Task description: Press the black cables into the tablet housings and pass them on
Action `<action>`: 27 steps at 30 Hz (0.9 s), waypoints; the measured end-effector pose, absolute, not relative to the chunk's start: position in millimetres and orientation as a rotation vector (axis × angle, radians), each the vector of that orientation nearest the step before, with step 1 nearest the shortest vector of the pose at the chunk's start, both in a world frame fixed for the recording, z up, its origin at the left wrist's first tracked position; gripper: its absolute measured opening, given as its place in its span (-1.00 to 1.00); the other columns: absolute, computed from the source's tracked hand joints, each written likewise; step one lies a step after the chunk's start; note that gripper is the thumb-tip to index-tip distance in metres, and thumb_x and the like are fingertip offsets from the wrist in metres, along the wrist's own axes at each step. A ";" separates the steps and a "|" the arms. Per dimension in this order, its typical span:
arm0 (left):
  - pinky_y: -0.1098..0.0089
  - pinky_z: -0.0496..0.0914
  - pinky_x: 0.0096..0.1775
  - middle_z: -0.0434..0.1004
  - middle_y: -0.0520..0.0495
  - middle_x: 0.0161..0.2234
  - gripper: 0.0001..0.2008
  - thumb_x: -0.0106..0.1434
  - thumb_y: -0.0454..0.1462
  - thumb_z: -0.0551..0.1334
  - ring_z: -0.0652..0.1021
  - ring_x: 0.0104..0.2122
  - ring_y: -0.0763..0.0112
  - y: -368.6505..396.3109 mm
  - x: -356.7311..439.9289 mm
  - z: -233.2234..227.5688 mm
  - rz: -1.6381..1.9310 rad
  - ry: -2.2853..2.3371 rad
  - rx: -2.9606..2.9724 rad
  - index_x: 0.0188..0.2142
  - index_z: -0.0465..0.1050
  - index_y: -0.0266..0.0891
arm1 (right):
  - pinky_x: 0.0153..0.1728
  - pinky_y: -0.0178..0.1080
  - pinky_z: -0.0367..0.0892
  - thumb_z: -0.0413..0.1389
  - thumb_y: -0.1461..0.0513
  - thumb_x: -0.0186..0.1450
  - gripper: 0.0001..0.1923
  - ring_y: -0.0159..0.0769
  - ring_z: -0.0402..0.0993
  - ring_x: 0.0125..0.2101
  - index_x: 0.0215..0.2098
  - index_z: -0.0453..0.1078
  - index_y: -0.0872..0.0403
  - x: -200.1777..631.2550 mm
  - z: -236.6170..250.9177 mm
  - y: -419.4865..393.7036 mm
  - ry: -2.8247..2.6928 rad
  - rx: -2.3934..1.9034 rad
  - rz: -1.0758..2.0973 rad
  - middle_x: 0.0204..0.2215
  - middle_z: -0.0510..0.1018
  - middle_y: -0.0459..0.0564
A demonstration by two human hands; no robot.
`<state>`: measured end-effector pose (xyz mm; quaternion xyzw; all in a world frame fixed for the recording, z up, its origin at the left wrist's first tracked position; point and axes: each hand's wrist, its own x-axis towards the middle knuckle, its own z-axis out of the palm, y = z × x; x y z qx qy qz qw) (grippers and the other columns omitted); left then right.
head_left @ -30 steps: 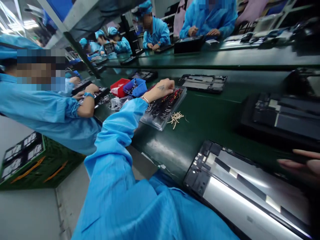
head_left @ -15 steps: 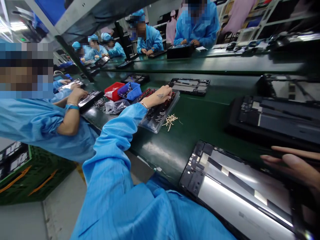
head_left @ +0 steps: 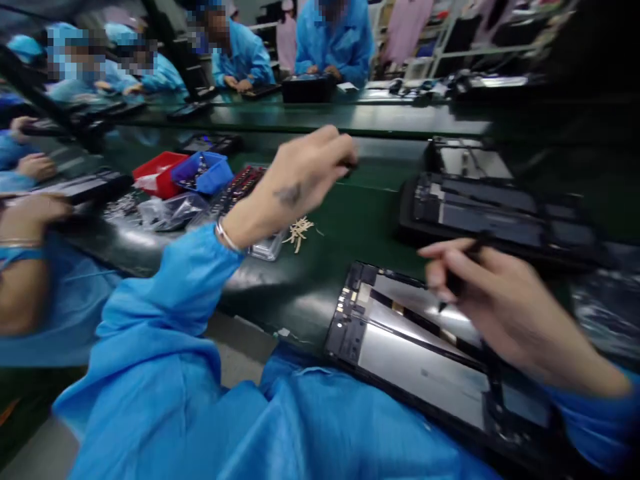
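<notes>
My left hand [head_left: 300, 177] is raised over the bench, its fingertips pinched on a small black part [head_left: 349, 163] too blurred to name exactly. Under and behind that wrist is a clear plastic tray [head_left: 267, 250] with rows of small dark and red parts. My right hand [head_left: 510, 310] is closed around a thin black tool [head_left: 453, 287] whose pointed tip faces down; its kind is unclear. Below this hand lies an opened tablet [head_left: 395, 363], with silver plates, a dark ribbon cable and a circuit board showing at its left end.
Pale strips [head_left: 300, 232] lie beside the tray. To the left stand a red bin [head_left: 155, 173], a blue bin [head_left: 207, 175] and a plastic bag [head_left: 175, 210]. More opened tablets [head_left: 480, 210] sit behind my right hand. A co-worker's arm [head_left: 25, 267] is at the left.
My left hand has lifted off the tray and come nearer with the small black part. My right hand has moved in over the tablet. The view has swung right.
</notes>
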<state>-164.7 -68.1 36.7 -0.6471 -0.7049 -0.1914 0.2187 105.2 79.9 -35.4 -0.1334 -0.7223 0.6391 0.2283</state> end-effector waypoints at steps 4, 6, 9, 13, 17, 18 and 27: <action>0.17 0.56 -0.09 0.61 -0.12 -0.10 -0.70 0.55 -0.28 0.02 0.63 -0.03 0.20 -61.0 -90.9 9.5 -0.413 -1.284 -2.197 0.02 0.53 -0.12 | -0.50 -0.28 0.29 0.28 -0.08 0.30 -0.62 -0.40 0.20 -0.53 -0.39 0.53 0.05 86.5 -27.5 60.1 -1.612 -0.557 2.231 -0.51 0.37 -0.10; 0.26 0.59 -0.12 0.64 -0.09 -0.09 -0.76 0.52 -0.29 0.11 0.65 -0.05 0.26 -54.4 -78.4 -5.6 -0.387 -0.937 -2.260 0.00 0.55 -0.13 | -0.48 -0.32 0.27 0.37 -0.02 0.23 -0.68 -0.41 0.21 -0.51 -0.40 0.51 0.04 88.0 -27.4 58.9 -1.524 -0.599 2.205 -0.50 0.36 -0.13; 0.35 0.60 -0.10 0.66 -0.09 -0.14 -0.81 0.48 -0.33 0.19 0.67 -0.11 0.30 -44.2 -76.4 -16.1 -0.384 -0.680 -2.123 -0.09 0.61 -0.22 | -0.45 -0.36 0.27 0.44 0.08 0.17 -0.75 -0.43 0.29 -0.45 -0.36 0.55 0.04 95.5 -27.6 60.6 -1.475 -0.626 2.162 -0.41 0.46 -0.11; 0.38 0.58 -0.03 0.67 -0.04 -0.15 -0.84 0.45 -0.30 0.25 0.66 -0.11 0.34 -38.0 -78.1 -17.0 -0.389 -0.579 -2.071 -0.11 0.64 -0.22 | -0.46 -0.36 0.25 0.42 0.08 0.19 -0.79 -0.43 0.30 -0.45 -0.35 0.59 0.02 98.5 -28.4 63.5 -1.531 -0.586 2.092 -0.43 0.49 -0.10; 0.41 0.54 -0.10 0.66 -0.03 -0.19 -0.81 0.51 -0.26 0.17 0.63 -0.18 0.40 -36.8 -76.6 -15.3 -0.511 -0.734 -2.133 -0.10 0.58 -0.22 | -0.51 -0.31 0.20 0.42 0.07 0.19 -0.78 -0.42 0.26 -0.53 -0.37 0.59 0.02 97.0 -30.0 67.4 -1.694 -0.559 1.842 -0.54 0.45 -0.13; 0.39 0.52 -0.15 0.65 -0.05 -0.23 -0.80 0.53 -0.25 0.15 0.61 -0.23 0.40 -36.7 -76.2 -14.3 -0.554 -0.864 -2.106 -0.11 0.55 -0.25 | -0.52 -0.31 0.19 0.41 0.08 0.20 -0.79 -0.42 0.27 -0.54 -0.37 0.59 0.03 97.2 -29.9 68.0 -1.752 -0.548 1.755 -0.55 0.45 -0.14; 0.39 0.36 -0.27 0.51 -0.03 -0.32 -0.77 0.56 -0.30 0.04 0.47 -0.34 0.40 -42.7 -72.7 -7.6 -0.397 -1.408 -1.977 -0.19 0.43 -0.27 | -0.45 -0.28 0.30 0.23 0.25 0.35 -0.92 -0.37 0.44 -0.47 -0.30 0.59 0.05 101.4 -27.2 66.4 -2.094 -0.388 0.980 -0.47 0.58 -0.13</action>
